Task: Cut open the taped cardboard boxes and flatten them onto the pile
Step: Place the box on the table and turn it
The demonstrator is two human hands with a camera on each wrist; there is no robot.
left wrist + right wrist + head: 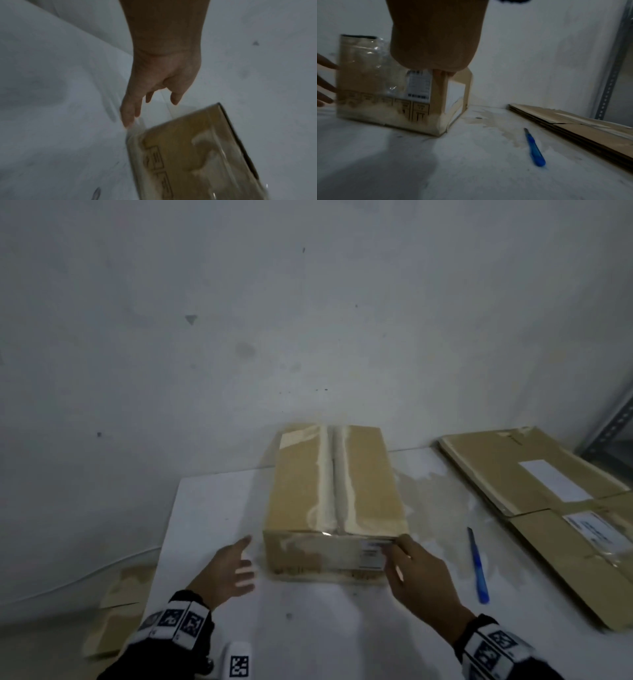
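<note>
Taped box (334, 501) sits mid table (212, 508), long axis running away from you, tape strip down the top seam w/ more tape wrapped over the near end; seam looks uncut. Step in hand, by my read: squaring the box up before the cut. Do it well: get it parked so the seam runs straight out from you, pin it w/ the L hand on the side wall, well clear of the seam, then fetch the blue cutter (478, 566), which lies on the table just R of the box, untouched. Keep the blade shallow, tape only, stroke away from the holding hand. Pile of flattened cardboard (534, 484) lies at the R edge of the table, near enough to drop this one on w/o carrying far. Left hand (227, 571): fingers spread & fairly straight, holding nothing; fingertips just beside the box's near-L corner, and contact can't be told for sure, wrist view blurred. Right hand (416, 573): on the near-R corner, fingers (439, 79) laid down along the vertical edge next to the white label (419, 84), thumb not clearly seen, so pressing vs. gripping can't be told.
</note>
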